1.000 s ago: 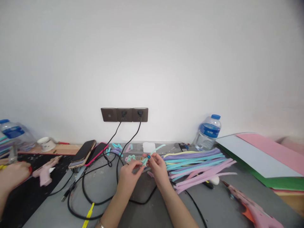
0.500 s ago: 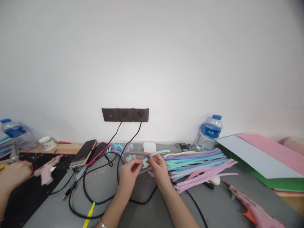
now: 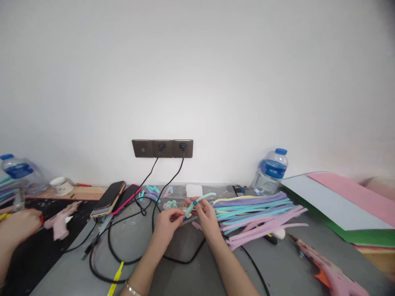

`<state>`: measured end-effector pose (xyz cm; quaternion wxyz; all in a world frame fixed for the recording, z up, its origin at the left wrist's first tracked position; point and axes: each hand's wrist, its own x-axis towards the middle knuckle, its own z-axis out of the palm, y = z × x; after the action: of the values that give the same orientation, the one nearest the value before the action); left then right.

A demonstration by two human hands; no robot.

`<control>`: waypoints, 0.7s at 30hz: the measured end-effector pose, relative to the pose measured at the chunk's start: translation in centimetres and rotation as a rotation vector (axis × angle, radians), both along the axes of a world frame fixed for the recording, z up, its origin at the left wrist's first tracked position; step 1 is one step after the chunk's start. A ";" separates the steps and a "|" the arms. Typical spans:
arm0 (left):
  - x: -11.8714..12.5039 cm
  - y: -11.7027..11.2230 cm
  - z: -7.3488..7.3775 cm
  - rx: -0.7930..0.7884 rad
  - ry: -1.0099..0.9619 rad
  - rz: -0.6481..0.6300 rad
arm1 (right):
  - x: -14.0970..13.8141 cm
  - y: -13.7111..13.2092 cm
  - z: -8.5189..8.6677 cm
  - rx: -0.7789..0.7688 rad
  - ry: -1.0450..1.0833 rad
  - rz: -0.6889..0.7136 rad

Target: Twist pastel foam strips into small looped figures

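A mint-green pipe cleaner [image 3: 206, 197] runs between my two hands over the middle of the table, its free end reaching up to the right. My left hand [image 3: 170, 224] pinches its lower end between thumb and finger. Higher up, my right hand [image 3: 203, 213] grips the same pipe cleaner, and the thumb shows a blue nail. Just behind my left hand lies a small curled pink and mint pipe-cleaner piece [image 3: 170, 204]. Right of my right hand, a bundle of purple, blue, yellow and pink pipe cleaners [image 3: 256, 213] is spread out.
Black cables [image 3: 152, 222] loop across the left and front. Phones [image 3: 108, 199] lie left, near a pink glue gun [image 3: 60, 222] and another person's hand [image 3: 20, 226]. At right are a second glue gun [image 3: 328, 267], a water bottle [image 3: 271, 170] and coloured sheets [image 3: 333, 201].
Both hands keep hold of the mint pipe cleaner. The stretch between my fingers has tilted a little more upright, and its free end has shifted slightly left and up.
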<state>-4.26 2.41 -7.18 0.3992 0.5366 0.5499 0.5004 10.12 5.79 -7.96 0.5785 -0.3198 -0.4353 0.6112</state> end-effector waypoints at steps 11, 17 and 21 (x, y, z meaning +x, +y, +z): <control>-1.1 0.1 0.2 -0.047 -0.043 -0.074 | 0.9 0.4 0.0 -0.010 -0.161 0.037; -0.9 0.2 -0.1 0.021 0.113 -0.101 | 0.4 0.4 -0.6 -0.035 -0.125 0.122; -0.7 0.0 0.2 -0.021 0.122 -0.197 | 0.6 0.3 -0.4 -0.076 -0.050 0.183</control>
<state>-4.97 2.39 -6.96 0.4176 0.6133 0.5231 0.4192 10.71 6.10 -8.33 0.4970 -0.3155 -0.4535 0.6692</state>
